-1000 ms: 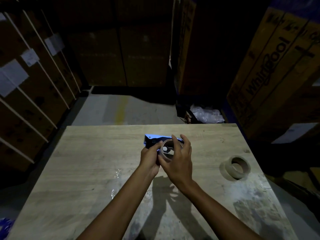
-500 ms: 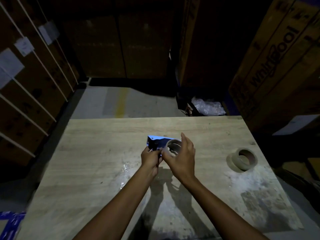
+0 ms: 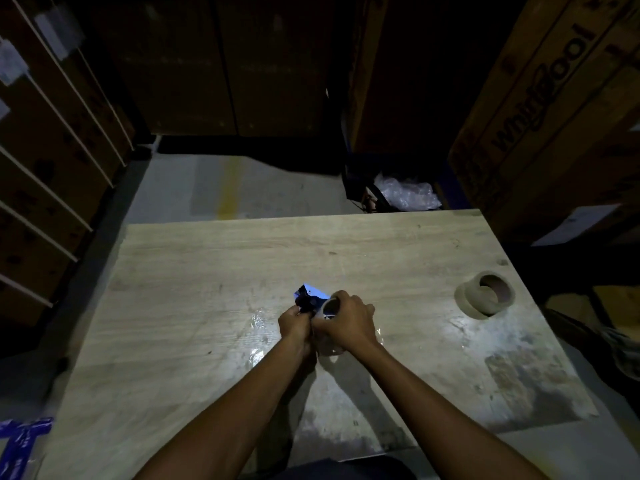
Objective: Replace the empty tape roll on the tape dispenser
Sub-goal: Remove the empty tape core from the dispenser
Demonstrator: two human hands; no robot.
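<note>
Blue tape dispenser (image 3: pixel 309 297): 1, left hand (image 3: pixel 294 323) gripping; empty tape roll (image 3: pixel 330 307): 1, right hand (image 3: pixel 349 322) gripping

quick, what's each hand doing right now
Left hand: closed on the tape dispenser.
Right hand: closed on the empty tape roll.

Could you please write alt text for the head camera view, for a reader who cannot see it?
Over a wooden table in a dim storeroom, the left hand grips a blue tape dispenser while the right hand clasps its empty tape core. A tape roll lies to the right.
</note>
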